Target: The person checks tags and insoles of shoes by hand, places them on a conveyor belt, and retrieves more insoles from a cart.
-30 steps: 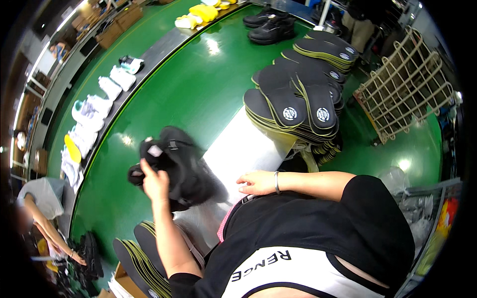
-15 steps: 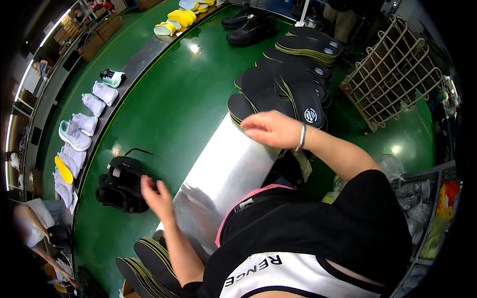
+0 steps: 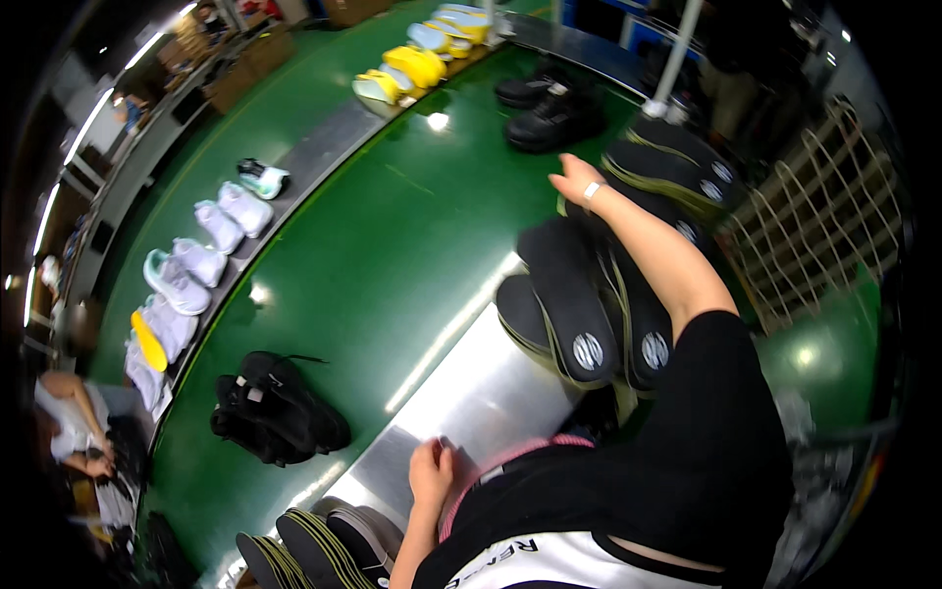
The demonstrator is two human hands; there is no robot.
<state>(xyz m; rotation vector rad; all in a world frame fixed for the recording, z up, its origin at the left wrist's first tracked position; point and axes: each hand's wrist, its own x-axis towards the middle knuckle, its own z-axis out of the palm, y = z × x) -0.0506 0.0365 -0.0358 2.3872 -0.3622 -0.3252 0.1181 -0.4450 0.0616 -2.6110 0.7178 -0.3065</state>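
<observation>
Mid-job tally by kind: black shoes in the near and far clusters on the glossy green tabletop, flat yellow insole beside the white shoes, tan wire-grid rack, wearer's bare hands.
Black shoes: 4 (near pair, far pair)
Yellow insole: 1
Wire-grid rack: 1
Bare hands: 2 (left hand, right hand)
Total: 8

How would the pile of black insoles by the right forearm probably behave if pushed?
The pile of black insoles would likely shear and fan out rather than move as one block, since its layers overlap at differing angles. Each piece looks thin, so it may well flex and feel light when lifted. Lying flat, they seem unlikely to roll.
</observation>
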